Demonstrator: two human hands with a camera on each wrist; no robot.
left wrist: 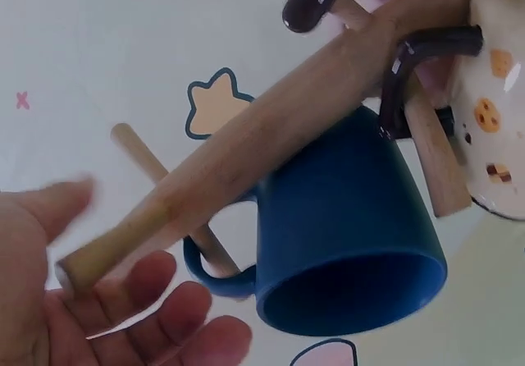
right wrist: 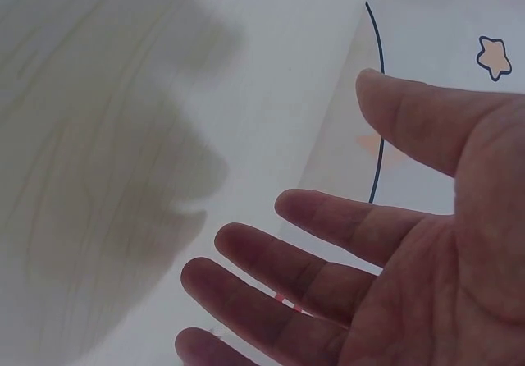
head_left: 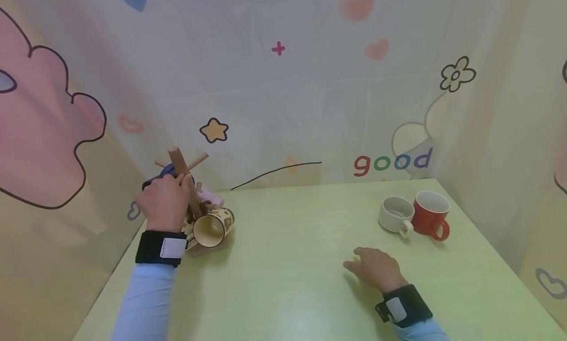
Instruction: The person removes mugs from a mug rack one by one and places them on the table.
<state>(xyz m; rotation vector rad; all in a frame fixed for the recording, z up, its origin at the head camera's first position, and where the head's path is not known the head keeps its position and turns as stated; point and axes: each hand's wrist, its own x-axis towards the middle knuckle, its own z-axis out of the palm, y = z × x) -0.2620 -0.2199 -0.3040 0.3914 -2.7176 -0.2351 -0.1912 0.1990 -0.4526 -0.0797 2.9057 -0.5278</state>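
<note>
My left hand (head_left: 163, 201) is at the top of a wooden mug tree (head_left: 177, 160). In the left wrist view its fingers lie loosely bent beside the post, with the blurred thumb apart from the wood. A blue mug (left wrist: 353, 226) hangs by its handle from a peg, mostly hidden by the hand in the head view. Lower on the tree are a cream patterned mug (head_left: 225, 219) with a dark handle and something pink (head_left: 210, 197), partly covered. My right hand (head_left: 376, 269) hovers over the table, fingers spread and holding nothing.
On the right of the pale table (head_left: 283, 262) a white mug (head_left: 392, 223) stands beside a red mug (head_left: 426, 218), both upright with handles toward the front. A printed curtain (head_left: 283, 100) rises behind the table and at both sides.
</note>
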